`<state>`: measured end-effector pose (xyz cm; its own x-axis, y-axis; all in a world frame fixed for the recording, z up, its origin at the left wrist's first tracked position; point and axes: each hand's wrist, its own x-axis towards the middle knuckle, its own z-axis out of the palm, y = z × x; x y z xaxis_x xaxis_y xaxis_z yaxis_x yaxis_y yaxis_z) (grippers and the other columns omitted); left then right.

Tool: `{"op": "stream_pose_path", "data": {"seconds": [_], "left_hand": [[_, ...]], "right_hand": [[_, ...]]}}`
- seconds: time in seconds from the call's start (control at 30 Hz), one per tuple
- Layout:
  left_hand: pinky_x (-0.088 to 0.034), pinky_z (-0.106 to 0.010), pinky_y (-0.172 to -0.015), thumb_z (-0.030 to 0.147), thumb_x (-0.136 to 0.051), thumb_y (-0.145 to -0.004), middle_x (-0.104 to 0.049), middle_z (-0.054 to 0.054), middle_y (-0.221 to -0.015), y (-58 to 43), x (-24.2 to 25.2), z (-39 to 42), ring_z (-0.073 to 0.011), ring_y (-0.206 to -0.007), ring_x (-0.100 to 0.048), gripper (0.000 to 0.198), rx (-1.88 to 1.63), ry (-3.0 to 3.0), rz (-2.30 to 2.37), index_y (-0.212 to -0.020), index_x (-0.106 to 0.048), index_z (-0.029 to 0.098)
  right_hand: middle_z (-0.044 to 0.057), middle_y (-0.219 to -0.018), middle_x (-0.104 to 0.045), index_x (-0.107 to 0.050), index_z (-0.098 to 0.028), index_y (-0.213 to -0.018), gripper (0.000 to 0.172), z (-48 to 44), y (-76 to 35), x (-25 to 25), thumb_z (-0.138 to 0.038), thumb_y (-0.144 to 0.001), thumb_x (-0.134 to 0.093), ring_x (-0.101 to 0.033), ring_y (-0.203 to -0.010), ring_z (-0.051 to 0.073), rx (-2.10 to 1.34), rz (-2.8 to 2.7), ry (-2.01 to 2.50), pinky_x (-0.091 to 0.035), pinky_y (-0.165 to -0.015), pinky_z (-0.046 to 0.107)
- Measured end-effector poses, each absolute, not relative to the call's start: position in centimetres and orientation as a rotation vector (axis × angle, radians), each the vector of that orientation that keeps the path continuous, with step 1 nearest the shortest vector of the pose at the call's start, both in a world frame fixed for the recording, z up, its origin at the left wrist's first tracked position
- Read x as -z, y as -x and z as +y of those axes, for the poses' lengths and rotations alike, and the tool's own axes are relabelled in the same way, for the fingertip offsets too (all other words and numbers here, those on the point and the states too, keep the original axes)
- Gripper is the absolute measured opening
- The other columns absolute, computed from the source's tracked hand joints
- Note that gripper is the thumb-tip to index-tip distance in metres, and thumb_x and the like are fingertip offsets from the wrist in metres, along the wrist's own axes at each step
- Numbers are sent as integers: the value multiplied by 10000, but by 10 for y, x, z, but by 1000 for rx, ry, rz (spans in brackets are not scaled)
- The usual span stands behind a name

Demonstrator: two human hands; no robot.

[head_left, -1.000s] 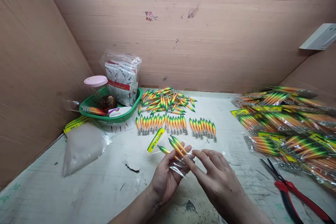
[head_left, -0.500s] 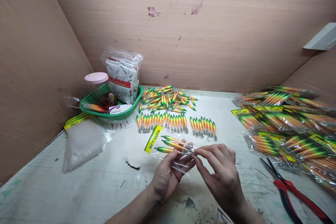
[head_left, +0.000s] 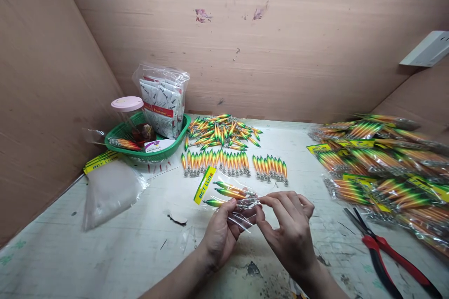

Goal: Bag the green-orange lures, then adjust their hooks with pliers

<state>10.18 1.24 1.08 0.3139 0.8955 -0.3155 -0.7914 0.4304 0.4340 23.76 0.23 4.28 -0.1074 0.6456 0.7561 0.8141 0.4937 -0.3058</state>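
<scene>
My left hand grips a clear plastic bag with a yellow header card and a few green-orange fishing lures inside. My right hand pinches the bag's open right end, fingers pressed together. Both hands hover just above the table, near its front middle. Beyond them lies a row of loose lures, a second shorter row, and a loose heap of lures further back.
A green basket with a pink-lidded jar and a packet bag stands at the back left. A stack of empty bags lies left. Filled lure bags pile up on the right. Red-handled pliers lie at the front right.
The bag has tilted from pointing up to lying nearly level. My right fingers have closed from spread to a pinch on the bag's end.
</scene>
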Motion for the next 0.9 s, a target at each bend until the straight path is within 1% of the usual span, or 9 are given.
{"op": "stream_pose_path", "data": {"seconds": [0.1,0.27,0.4,0.5,0.6,0.73,0.9], "left_hand": [[-504,-465,-952,180,-545,-869,-755,-156,-939,-101,-13,13,-252,-863,-718,206,-1111,-211,577,-950,-694,62],[-502,-455,-950,185,-521,-879,-744,-174,-986,-100,-12,14,-241,-879,-710,271,-1095,-200,591,-1052,-677,47],[-492,-460,-953,198,-504,-889,-741,-178,-994,-101,-10,15,-259,-906,-705,312,-1070,-195,598,-1104,-659,34],[-484,-459,-956,234,-493,-913,-740,-179,-997,-101,-11,14,-276,-963,-693,359,-1039,-197,610,-1192,-610,39],[-479,-424,-957,301,-468,-947,-724,-183,-1063,-100,-15,13,-263,-1007,-681,417,-1017,-204,639,-1286,-537,68],[-477,-421,-951,333,-419,-969,-701,-200,-1119,-98,-18,13,-258,-1007,-680,457,-996,-196,645,-1327,-493,58],[-461,-450,-966,338,-425,-966,-705,-192,-1111,-100,-19,11,-269,-988,-684,471,-968,-227,589,-1336,-493,55]], "right_hand": [[12,-745,-652,-615,-194,-838,50,2,-237,-43,-167,-876,-597,-577,-763,185,232,-1819,1213,-285,-813,384],[3,-710,-656,-622,-192,-837,72,0,-235,-43,-140,-884,-608,-560,-705,165,195,-1835,1136,-280,-769,363],[1,-726,-674,-626,-198,-836,102,0,-236,-42,-99,-861,-623,-553,-703,161,119,-1828,1105,-286,-748,355],[-5,-732,-676,-629,-200,-865,99,-1,-237,-41,-103,-870,-611,-544,-706,154,26,-1875,1054,-296,-732,348],[-16,-726,-672,-642,-206,-883,97,-3,-236,-41,-122,-889,-595,-552,-716,149,-24,-1937,1005,-300,-752,354],[3,-754,-664,-649,-205,-883,90,-4,-237,-40,-119,-872,-625,-552,-748,164,94,-1858,1052,-288,-758,366],[54,-897,-634,-682,-222,-853,79,-2,-243,-39,-157,-866,-639,-524,-862,215,182,-1866,1104,-298,-754,378]]}}
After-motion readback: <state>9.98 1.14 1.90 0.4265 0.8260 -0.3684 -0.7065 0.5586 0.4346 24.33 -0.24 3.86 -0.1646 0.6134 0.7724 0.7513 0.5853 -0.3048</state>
